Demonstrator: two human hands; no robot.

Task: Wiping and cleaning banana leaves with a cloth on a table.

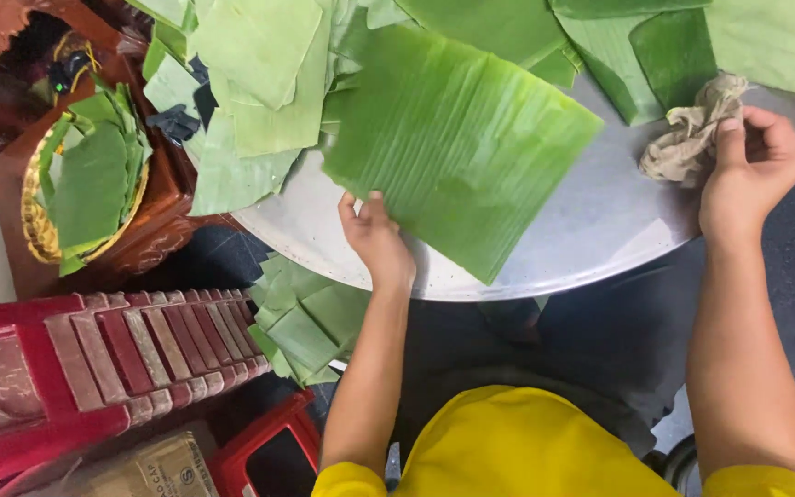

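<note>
We are pinning the big ribbed green banana leaf (457, 138) flat with our left hand (377, 239), fingers spread; beside it, our right hand (752, 170) is clutching the crumpled beige cloth (692, 138), best swept along the ribs.

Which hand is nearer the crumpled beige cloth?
Right. The right hand grips the crumpled beige cloth at the metal tray's edge. The left hand is well off to the side, pressing on the large banana leaf.
</note>
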